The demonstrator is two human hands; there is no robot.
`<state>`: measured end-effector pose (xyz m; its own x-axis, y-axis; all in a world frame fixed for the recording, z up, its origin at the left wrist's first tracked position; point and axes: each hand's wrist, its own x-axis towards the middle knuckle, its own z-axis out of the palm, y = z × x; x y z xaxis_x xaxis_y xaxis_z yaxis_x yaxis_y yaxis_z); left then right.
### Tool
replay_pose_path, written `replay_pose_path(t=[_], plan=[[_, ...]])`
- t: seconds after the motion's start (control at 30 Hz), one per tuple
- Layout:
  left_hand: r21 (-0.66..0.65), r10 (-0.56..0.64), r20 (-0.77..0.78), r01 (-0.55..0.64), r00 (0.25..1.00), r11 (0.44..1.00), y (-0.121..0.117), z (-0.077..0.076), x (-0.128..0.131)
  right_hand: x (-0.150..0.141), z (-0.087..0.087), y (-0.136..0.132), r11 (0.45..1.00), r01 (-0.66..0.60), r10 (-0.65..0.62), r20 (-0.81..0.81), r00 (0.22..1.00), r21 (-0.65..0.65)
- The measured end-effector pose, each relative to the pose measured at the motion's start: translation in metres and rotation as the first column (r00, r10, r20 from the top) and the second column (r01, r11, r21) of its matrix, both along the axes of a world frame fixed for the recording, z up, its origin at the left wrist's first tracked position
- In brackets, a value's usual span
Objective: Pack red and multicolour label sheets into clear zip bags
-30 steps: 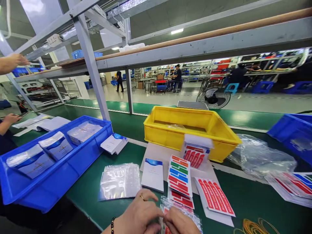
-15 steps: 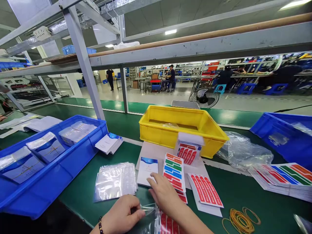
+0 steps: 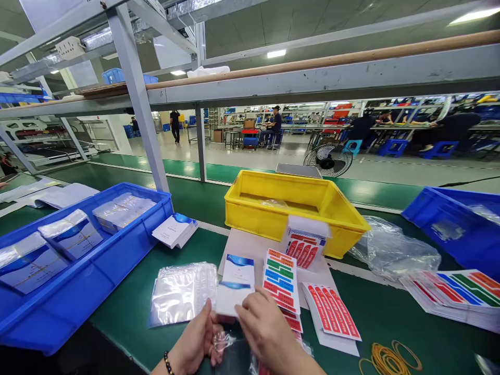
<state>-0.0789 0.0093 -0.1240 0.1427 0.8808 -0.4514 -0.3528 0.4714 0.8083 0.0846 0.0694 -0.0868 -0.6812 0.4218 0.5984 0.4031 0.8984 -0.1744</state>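
Note:
My right hand (image 3: 265, 329) pinches a white booklet with a blue top band (image 3: 231, 298), lifted off the booklet stack (image 3: 239, 270) on the green table. My left hand (image 3: 198, 344) grips the mouth of a clear plastic bag (image 3: 222, 341) just below that booklet; red label sheets show inside the bag. A stack of striped label sheets (image 3: 281, 281) lies right of the booklets, and red label sheets (image 3: 331, 311) lie further right. A pile of clear bags (image 3: 182, 291) lies to the left.
A yellow bin (image 3: 297, 211) stands behind the sheets, with a label stack (image 3: 307, 245) leaning on it. Blue bins sit at left (image 3: 117, 260) and right (image 3: 457, 229). Rubber bands (image 3: 390, 358), crumpled plastic (image 3: 394, 250) and more label sheets (image 3: 457, 297) lie right. Metal posts (image 3: 138, 99) rise behind.
My right hand reached forward to the booklet stack and has drawn one booklet back toward the bag. My left hand keeps hold of the bag.

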Motion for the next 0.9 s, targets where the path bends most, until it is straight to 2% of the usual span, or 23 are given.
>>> replay_pose_path(t=[0.07,0.13,0.17,0.23,0.3,0.37,0.43,0.53,0.63,0.7,0.8,0.9], plan=[[-0.059,0.012,0.195,0.000,0.981,0.998,0.002,0.000,0.003,0.008,0.007,-0.011,0.990,-0.138,0.138,-0.016,0.990,-0.019],[-0.006,0.015,0.293,-0.014,0.956,1.000,0.002,0.003,0.004,0.020,0.009,-0.010,0.988,-0.151,0.150,-0.018,0.988,-0.043],[0.031,0.012,0.326,-0.023,0.945,0.999,0.002,0.005,0.004,0.027,0.008,-0.005,0.995,-0.088,0.087,-0.014,0.996,-0.048],[0.071,-0.013,0.373,-0.014,0.928,0.997,0.000,0.009,0.004,0.044,0.002,0.013,0.989,0.139,-0.138,0.017,0.990,-0.044],[0.059,-0.046,0.412,0.023,0.910,0.998,-0.002,0.011,0.003,0.059,-0.006,0.032,0.931,0.361,-0.353,0.118,0.928,-0.054],[0.047,-0.060,0.447,0.044,0.893,0.998,-0.004,0.011,0.004,0.070,-0.013,0.045,0.875,0.474,-0.440,0.252,0.862,-0.094],[0.049,-0.070,0.457,0.053,0.887,0.997,-0.005,0.009,0.005,0.076,-0.015,0.051,0.851,0.507,-0.440,0.340,0.831,-0.138],[0.043,-0.087,0.437,0.076,0.895,0.996,-0.007,0.005,0.009,0.081,-0.011,0.052,0.861,0.475,-0.391,0.359,0.848,-0.184],[0.035,-0.096,0.419,0.090,0.903,0.995,-0.007,0.001,0.012,0.087,-0.004,0.053,0.906,0.374,-0.311,0.288,0.906,-0.198],[0.020,-0.099,0.407,0.099,0.908,0.995,-0.006,-0.001,0.014,0.088,0.003,0.048,0.944,0.310,-0.295,0.130,0.947,-0.112],[-0.006,-0.118,0.430,0.134,0.895,0.991,-0.003,-0.001,0.019,0.078,0.011,0.027,0.969,0.216,-0.200,-0.129,0.971,0.120],[-0.015,-0.124,0.480,0.149,0.868,0.989,0.002,0.002,0.024,0.054,0.005,-0.005,0.960,0.013,0.015,-0.098,0.995,0.280]])
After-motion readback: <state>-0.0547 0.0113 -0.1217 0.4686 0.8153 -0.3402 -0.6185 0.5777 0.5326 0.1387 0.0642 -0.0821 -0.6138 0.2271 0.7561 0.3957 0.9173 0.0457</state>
